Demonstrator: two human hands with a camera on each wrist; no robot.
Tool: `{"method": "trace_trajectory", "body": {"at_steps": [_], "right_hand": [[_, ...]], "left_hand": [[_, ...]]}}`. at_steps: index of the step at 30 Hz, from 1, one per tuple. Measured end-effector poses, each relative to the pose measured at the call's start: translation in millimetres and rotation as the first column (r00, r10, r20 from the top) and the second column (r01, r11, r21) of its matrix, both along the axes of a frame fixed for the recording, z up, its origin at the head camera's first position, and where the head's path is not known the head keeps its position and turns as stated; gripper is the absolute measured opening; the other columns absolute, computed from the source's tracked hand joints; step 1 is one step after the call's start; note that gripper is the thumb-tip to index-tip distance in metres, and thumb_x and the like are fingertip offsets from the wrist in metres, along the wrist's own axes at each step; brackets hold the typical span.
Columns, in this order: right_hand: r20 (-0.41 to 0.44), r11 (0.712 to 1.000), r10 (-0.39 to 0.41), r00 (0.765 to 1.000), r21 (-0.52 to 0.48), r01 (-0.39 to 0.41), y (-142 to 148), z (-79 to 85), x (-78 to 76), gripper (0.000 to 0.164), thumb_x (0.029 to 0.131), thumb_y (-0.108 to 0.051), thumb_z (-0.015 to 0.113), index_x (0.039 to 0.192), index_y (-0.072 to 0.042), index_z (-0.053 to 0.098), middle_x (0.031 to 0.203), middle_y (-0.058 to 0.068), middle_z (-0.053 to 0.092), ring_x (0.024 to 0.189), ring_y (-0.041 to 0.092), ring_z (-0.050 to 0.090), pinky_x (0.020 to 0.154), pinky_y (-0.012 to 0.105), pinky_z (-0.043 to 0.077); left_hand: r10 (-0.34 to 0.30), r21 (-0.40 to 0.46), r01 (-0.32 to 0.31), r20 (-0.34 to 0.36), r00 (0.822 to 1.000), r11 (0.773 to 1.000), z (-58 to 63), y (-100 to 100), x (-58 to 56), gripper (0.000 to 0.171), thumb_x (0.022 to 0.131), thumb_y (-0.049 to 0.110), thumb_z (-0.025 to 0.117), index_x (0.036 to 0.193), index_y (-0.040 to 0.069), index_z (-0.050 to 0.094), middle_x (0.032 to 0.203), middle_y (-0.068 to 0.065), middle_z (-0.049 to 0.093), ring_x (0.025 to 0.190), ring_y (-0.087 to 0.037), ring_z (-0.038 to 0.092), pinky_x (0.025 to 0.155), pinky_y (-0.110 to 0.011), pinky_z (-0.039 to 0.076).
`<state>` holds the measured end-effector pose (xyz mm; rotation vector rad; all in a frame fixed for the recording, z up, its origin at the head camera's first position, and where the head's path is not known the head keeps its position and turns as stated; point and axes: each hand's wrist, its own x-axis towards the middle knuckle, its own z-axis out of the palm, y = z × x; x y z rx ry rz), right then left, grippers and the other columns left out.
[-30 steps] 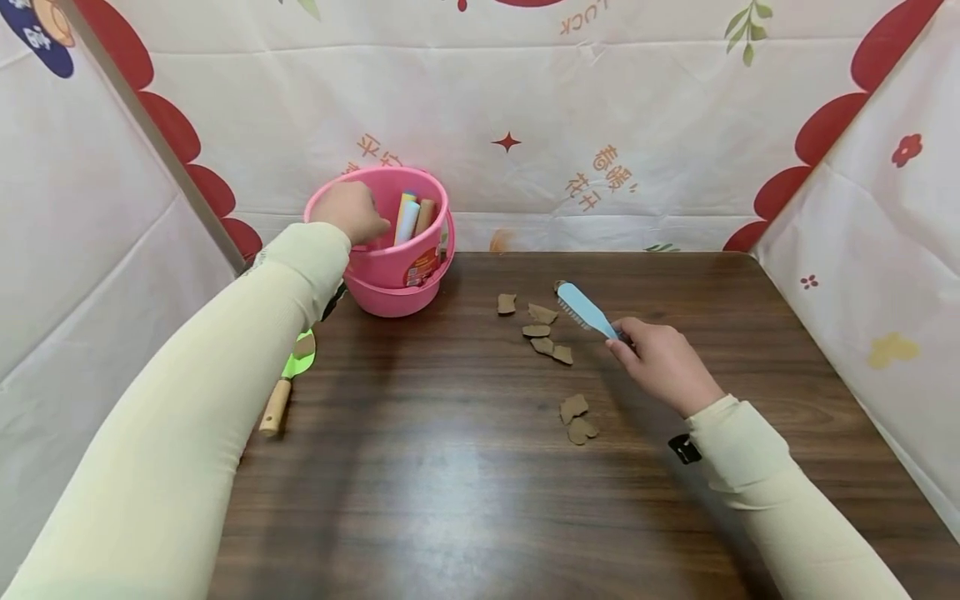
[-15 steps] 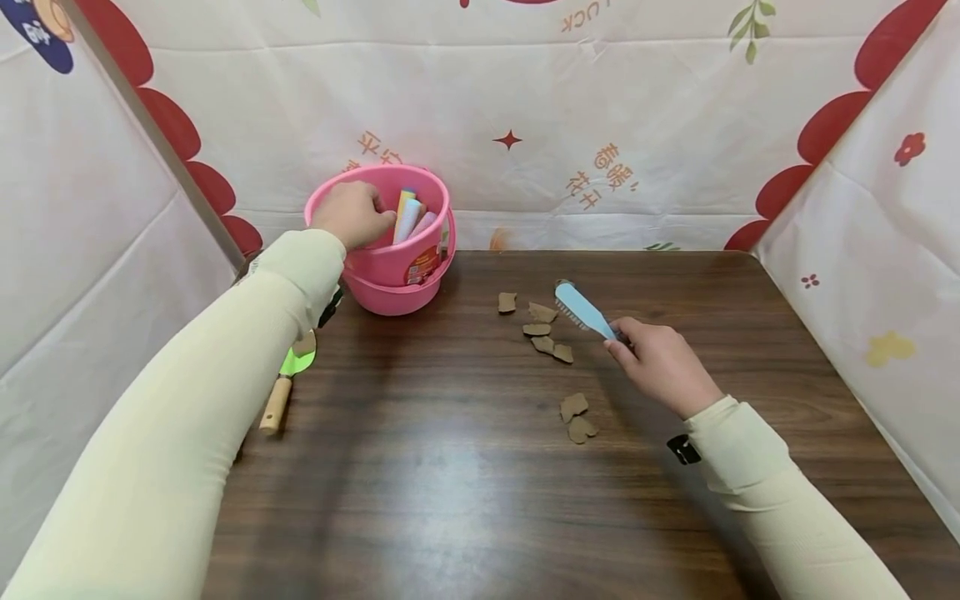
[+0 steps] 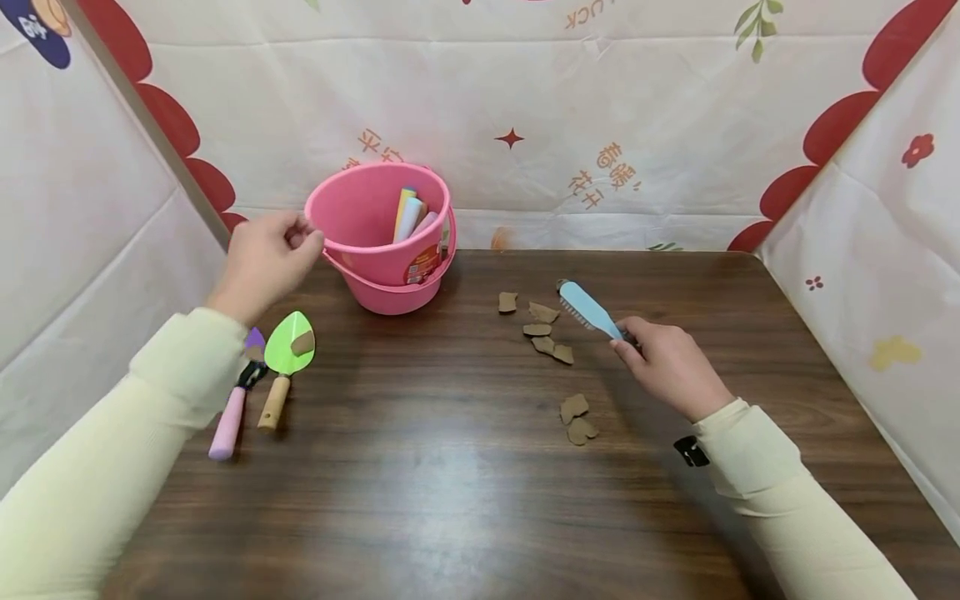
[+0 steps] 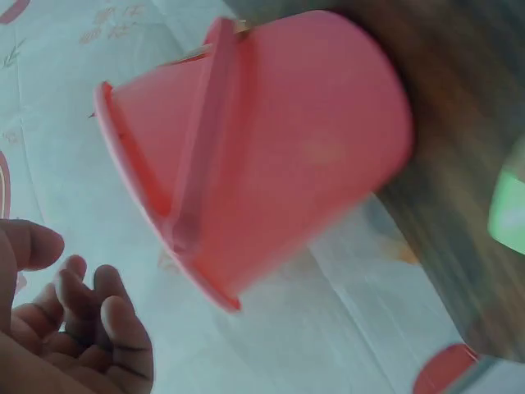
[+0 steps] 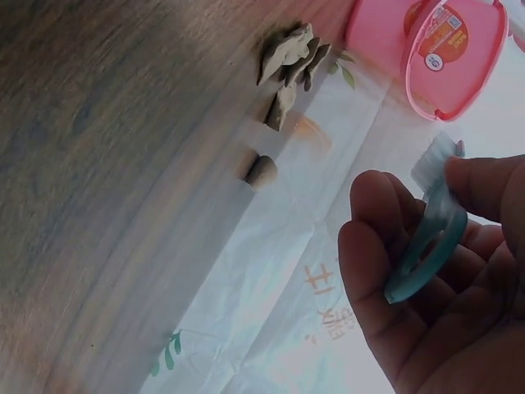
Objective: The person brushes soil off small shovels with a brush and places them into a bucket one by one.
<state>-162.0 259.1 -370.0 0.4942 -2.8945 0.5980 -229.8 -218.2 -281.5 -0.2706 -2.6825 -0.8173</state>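
Note:
My left hand [image 3: 272, 254] is beside the left rim of a pink bucket [image 3: 386, 271], its fingers loosely curled with nothing in them. The left wrist view has the same bucket [image 4: 320, 123] just past the fingertips [image 4: 123, 328]. In my right hand [image 3: 667, 358] is a light blue brush [image 3: 588, 308], gripped by its handle, bristles facing down over the table. The right wrist view shows thumb and fingers around the brush [image 5: 435, 234]. Several flat brown pieces, such as one piece [image 3: 574, 407], lie left of and in front of the brush.
A green trowel [image 3: 285, 346] with a wooden handle lies at the left, a brown piece on its blade. Alongside is a purple-headed tool [image 3: 231, 421] with a pink handle. Several coloured sticks [image 3: 407, 218] stand in the bucket. A printed white cloth [image 3: 660, 125] walls the table.
My left hand has come out of the bucket and moved left, uncovering the trowel and the pink-handled tool. A pink stick now shows among those in the bucket. The brush has barely moved.

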Motion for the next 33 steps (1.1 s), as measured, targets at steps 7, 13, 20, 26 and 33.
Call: {"method": "trace_trajectory", "body": {"at_steps": [7,13,20,26,33], "right_hand": [[0.008,1.000,0.011,1.000,-0.009,-0.011,-1,-1.5,-1.9,0.016,0.098,-0.015,0.063,0.108,-0.002,0.063,0.068,0.001,0.054,0.050,0.014,0.042,0.046,0.031,0.034],[0.035,1.000,0.014,0.999,-0.010,-0.013,-4,-4.6,-1.2,0.019,0.099,-0.016,0.062,0.111,-0.002,0.063,0.069,0.001,0.056,0.051,0.013,0.042,0.047,0.031,0.034],[0.033,1.000,0.005,0.999,-0.006,-0.005,-5,-7.7,1.3,0.017,0.098,-0.015,0.063,0.110,-0.002,0.064,0.068,0.000,0.055,0.050,0.013,0.041,0.047,0.031,0.034],[0.036,1.000,0.013,0.999,-0.013,-0.013,-6,-7.8,1.5,0.017,0.099,-0.015,0.062,0.110,-0.002,0.064,0.068,0.000,0.055,0.050,0.013,0.041,0.046,0.031,0.034],[0.034,1.000,0.012,0.999,-0.010,-0.012,-6,-7.8,1.2,0.017,0.099,-0.014,0.062,0.110,-0.002,0.064,0.068,0.001,0.055,0.050,0.013,0.042,0.046,0.030,0.034]], "left_hand": [[-0.063,-0.289,0.198,0.416,0.907,0.937,-56.0,-39,29.3,0.031,0.093,0.031,0.062,0.073,0.008,0.065,0.067,0.000,0.059,0.064,-0.019,0.053,0.060,-0.037,0.042],[0.070,-0.352,0.198,0.620,0.781,0.915,-86.4,-52,54.0,0.041,0.088,0.040,0.067,0.060,0.012,0.056,0.063,-0.003,0.054,0.063,-0.022,0.053,0.058,-0.042,0.045],[0.114,-0.354,0.126,0.584,0.804,0.927,-99.0,-56,67.0,0.040,0.085,0.037,0.069,0.057,0.012,0.059,0.077,-0.012,0.056,0.068,-0.027,0.056,0.059,-0.050,0.047],[0.112,-0.325,0.089,0.551,0.827,0.941,-107.6,-60,71.8,0.028,0.086,0.024,0.066,0.070,0.007,0.052,0.097,-0.022,0.046,0.069,-0.033,0.055,0.057,-0.050,0.047],[0.039,-0.346,0.196,0.570,0.821,0.918,-96.1,-50,76.5,0.028,0.090,0.020,0.060,0.065,0.009,0.052,0.079,-0.013,0.050,0.061,-0.024,0.053,0.053,-0.040,0.043]]}}
